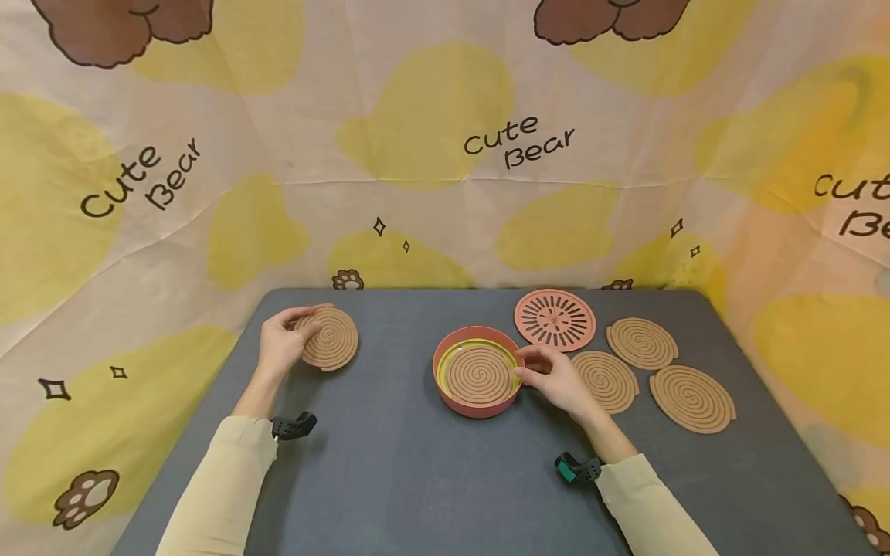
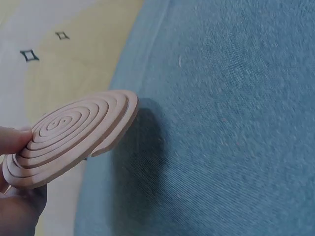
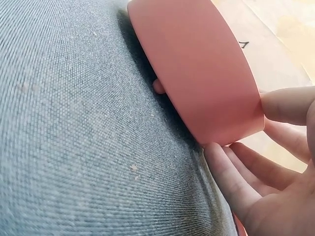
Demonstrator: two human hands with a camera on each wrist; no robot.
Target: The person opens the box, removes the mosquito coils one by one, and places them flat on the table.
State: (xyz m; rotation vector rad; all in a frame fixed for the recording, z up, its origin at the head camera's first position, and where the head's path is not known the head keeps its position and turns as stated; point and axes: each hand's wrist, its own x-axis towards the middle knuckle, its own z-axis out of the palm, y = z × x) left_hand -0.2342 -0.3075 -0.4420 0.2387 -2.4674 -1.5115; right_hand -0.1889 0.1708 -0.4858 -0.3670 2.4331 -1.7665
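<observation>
On the left side in the head view, my left hand (image 1: 281, 340) pinches a brown mosquito coil (image 1: 331, 338) by its edge. The left wrist view shows that coil (image 2: 74, 132) tilted and raised off the cloth, its shadow beneath. My right hand (image 1: 559, 378) grips the right edge of a round pink mosquito coil holder (image 1: 475, 411), with fingertips at the rim and against the outer wall. Inside the holder, within a yellow ring, lies another coil (image 1: 478, 375). From the right wrist, the holder's smooth side wall (image 3: 197, 64) and a small foot underneath are visible.
A pink slotted lid (image 1: 555, 320) lies behind the holder. To the right are three more coils, a near one (image 1: 602, 381) partly behind my right hand, a far one (image 1: 643, 344) and a right one (image 1: 693, 398). A patterned curtain (image 1: 431, 154) borders the grey table (image 1: 389, 463).
</observation>
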